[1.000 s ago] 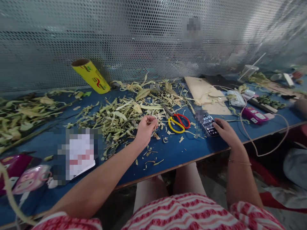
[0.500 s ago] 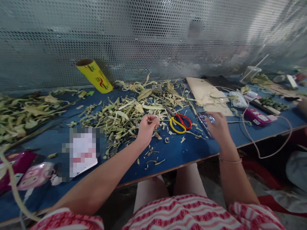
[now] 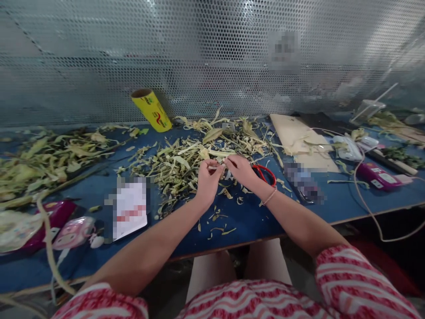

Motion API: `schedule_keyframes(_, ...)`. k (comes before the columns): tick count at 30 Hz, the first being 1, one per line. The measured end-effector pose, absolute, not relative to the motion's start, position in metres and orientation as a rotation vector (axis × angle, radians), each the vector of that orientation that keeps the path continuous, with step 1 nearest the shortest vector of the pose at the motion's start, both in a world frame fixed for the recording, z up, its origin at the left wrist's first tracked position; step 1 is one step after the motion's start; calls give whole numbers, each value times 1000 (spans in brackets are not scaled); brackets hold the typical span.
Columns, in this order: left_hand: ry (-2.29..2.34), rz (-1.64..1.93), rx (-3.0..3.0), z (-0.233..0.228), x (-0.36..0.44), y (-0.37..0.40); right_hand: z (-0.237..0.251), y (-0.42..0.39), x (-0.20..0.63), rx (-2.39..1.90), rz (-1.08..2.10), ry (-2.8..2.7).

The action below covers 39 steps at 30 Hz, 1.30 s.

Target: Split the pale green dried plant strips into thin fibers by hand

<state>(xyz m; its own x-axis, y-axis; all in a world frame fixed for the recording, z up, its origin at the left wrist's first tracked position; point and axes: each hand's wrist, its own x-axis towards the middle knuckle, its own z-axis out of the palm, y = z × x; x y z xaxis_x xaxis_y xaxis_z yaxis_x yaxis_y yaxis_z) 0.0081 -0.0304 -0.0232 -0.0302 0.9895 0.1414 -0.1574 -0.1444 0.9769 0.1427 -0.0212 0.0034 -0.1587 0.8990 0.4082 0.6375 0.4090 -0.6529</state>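
Between my left hand (image 3: 208,179) and my right hand (image 3: 243,172), the fingertips meet over a small pale piece of plant (image 3: 219,168). My left hand is closed in a pinch on it. The right fingers are pinched at its other end, where the exact grip is partly hidden. Behind and left of them lies a heap of trimmed green and yellowish plant scraps (image 3: 174,170). Scissors (image 3: 272,178) lie under my right hand and wrist; a red handle loop shows, and the rest is mostly covered.
A phone (image 3: 303,181) lies right of the scissors, near brown cardboard (image 3: 290,133). A yellow tube (image 3: 152,110) stands tilted by the perforated metal wall. Longer leafy stems (image 3: 43,155) spread at left, beside a bright-screened phone (image 3: 130,208). A purple box (image 3: 378,176) and cables lie right.
My right hand has left the phone and moved left to meet my left hand at the plant piece. It now covers much of the scissors. The view has shifted slightly left.
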Motion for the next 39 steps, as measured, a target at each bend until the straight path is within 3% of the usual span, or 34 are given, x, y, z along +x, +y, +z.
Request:
schedule_keyframes(18, 793, 1110, 438, -9, 18, -34, -3, -31, 150, -1249, 520, -1707)
schedule_keyframes(39, 633, 973, 1146, -15, 9, -31, -4, -23, 158, -1176, 1028, -1442)
